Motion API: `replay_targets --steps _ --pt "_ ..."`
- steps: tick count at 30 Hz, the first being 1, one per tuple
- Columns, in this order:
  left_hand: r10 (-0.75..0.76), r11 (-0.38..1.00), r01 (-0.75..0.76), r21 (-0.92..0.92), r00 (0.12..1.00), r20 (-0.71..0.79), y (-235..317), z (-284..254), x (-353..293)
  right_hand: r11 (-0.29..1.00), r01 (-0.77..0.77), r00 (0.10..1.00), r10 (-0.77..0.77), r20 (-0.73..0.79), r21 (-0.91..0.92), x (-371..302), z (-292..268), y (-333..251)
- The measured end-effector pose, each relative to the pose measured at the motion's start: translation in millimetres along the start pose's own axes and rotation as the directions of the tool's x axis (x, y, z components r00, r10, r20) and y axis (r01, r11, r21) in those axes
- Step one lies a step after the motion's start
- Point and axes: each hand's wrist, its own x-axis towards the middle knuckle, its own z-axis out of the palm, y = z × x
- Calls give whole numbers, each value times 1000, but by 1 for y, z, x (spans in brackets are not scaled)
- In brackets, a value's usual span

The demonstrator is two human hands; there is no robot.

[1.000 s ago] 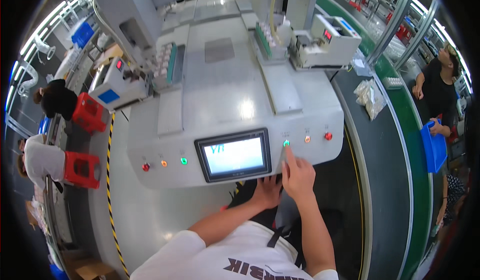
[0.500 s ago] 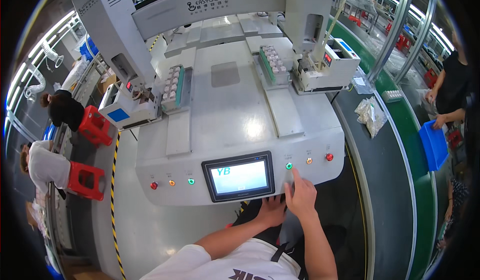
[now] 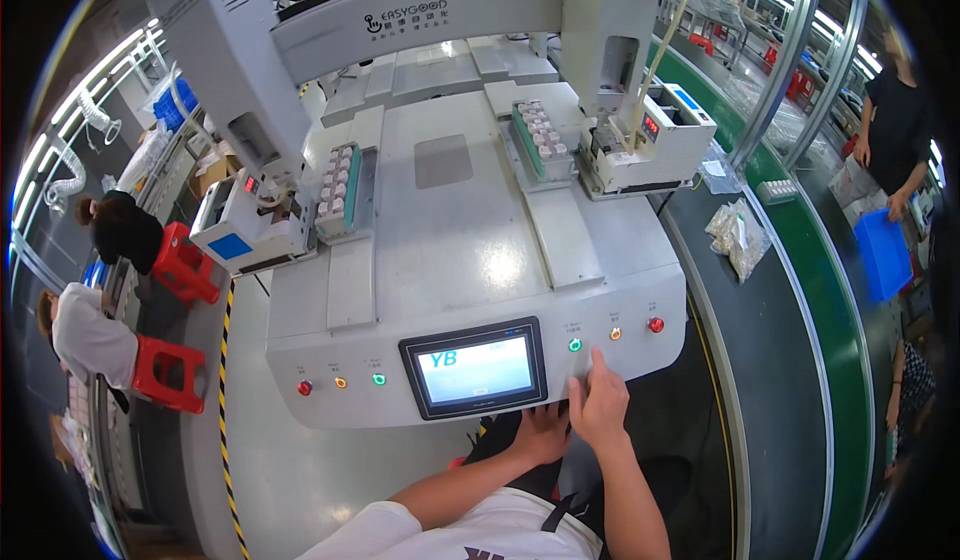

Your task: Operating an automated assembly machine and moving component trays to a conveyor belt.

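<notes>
My right hand (image 3: 600, 406) is at the front panel of a white two-armed bench machine (image 3: 465, 230). Its index finger is stretched upward, with the tip just right of and below a lit green button (image 3: 575, 345), apart from it. The thumb stands away from the index finger, and nothing shows in this hand. Below the panel's front edge, to the left, is my left hand (image 3: 542, 434), its fingers apart and their tips close to the edge; I cannot tell whether they touch it. A touchscreen (image 3: 473, 368) glows left of my right hand.
Trays of small pale parts stand on the machine's left (image 3: 339, 192) and right (image 3: 541, 142). An orange button (image 3: 616, 334) and a red button (image 3: 656, 325) lie to the right. A conveyor (image 3: 745, 360) carries a bag of parts (image 3: 738, 240). A person at the right holds a blue bin (image 3: 883, 255).
My right index finger has come off the green button and now sits beside it, lower right. My left hand stays near the edge. The person at the right has shifted with the bin.
</notes>
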Motion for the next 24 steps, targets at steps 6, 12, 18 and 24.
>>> replay_targets --steps 6,12,18,24 --pt "15 1000 -15 15 1000 -18 0 -3 0 999 -11 1000 11 -12 30 0 1 -1" --pt "21 999 -21 36 1000 -4 2 -10 -1 1000 3 1000 -3 -17 6 -3 2 3" --pt "22 1000 -22 13 1000 12 3 -10 -1 1000 4 1000 -4 -13 8 -3 1 2" --pt "8 1000 -8 -12 999 44 1 -7 0 999 -36 999 36 -3 15 -5 3 2"
